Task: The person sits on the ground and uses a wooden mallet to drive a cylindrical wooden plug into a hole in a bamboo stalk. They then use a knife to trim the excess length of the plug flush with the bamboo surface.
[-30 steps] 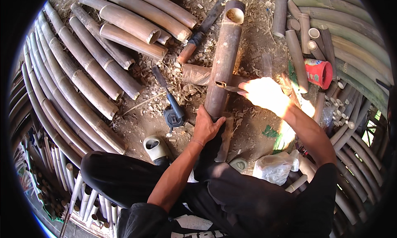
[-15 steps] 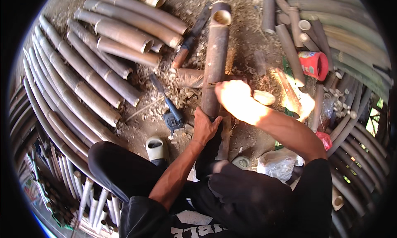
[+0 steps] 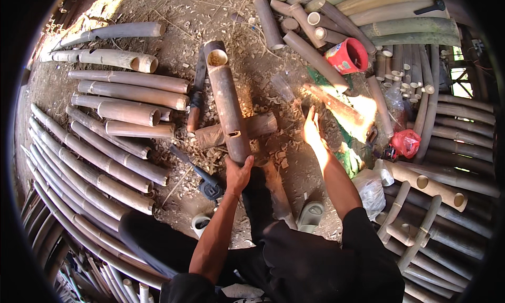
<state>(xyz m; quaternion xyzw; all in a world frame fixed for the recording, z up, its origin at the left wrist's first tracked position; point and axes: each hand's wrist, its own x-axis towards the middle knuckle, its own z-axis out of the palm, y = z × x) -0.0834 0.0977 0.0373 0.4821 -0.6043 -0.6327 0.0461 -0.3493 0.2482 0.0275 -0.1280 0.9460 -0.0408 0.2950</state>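
Note:
A thick brown bamboo tube [image 3: 226,92] lies across a shorter bamboo log [image 3: 263,125]. A large opening is cut near its far end, and a small notch [image 3: 234,134] shows nearer me. My left hand [image 3: 239,174] is wrapped round the tube's near end. To the right, apart from the tube, my right hand [image 3: 311,128] is stretched over the ground with its fingers extended. A small dark patch by its fingertips is too unclear to name. The nearest thing to it is a sunlit bamboo piece [image 3: 342,109].
A long blade with a brown handle [image 3: 193,118] lies left of the tube; a blue-black power tool [image 3: 208,184] is nearer. Bamboo tubes [image 3: 131,92] line the left. A red bucket [image 3: 347,55], plastic bag [image 3: 370,192] and more bamboo stand right. Shavings cover the ground.
My right hand has left the tube and moved right, its fist now unfolded, uncovering the small notch. My left hand keeps its hold. The whole view has swung to the right.

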